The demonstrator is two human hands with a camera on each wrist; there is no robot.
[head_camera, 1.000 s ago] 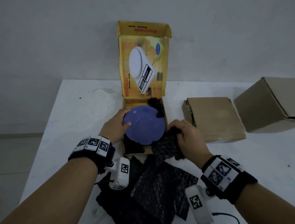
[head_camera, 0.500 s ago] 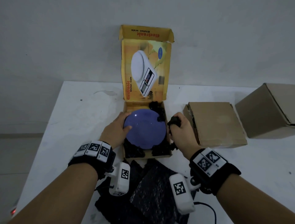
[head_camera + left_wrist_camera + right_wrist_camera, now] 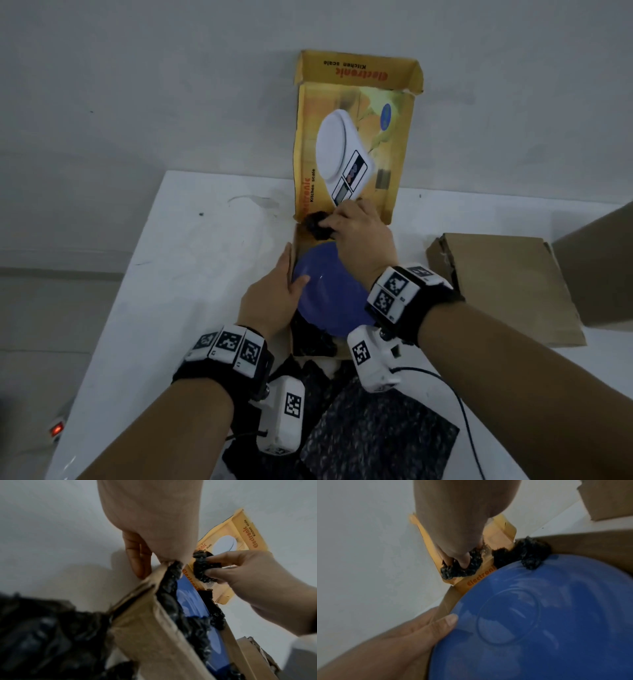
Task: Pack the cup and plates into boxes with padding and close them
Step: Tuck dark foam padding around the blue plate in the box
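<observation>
One round blue plastic plate (image 3: 329, 291) inside yellow cardboard scale box (image 3: 298, 246) | left hand (image 3: 270, 301) flat, steadying plate's left rim | right hand (image 3: 363, 233) pinching black crumpled padding wad (image 3: 317, 224) beyond plate's far edge | advice: tuck wad snugly into gap, keep plate level.

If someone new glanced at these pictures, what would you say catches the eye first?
Probably the blue plate lying in the open yellow kitchen-scale box at the table's middle, with black padding around it. Next, the right hand pinching a wad of black padding at the box's far edge, while the left hand steadies the plate's left side.
</observation>
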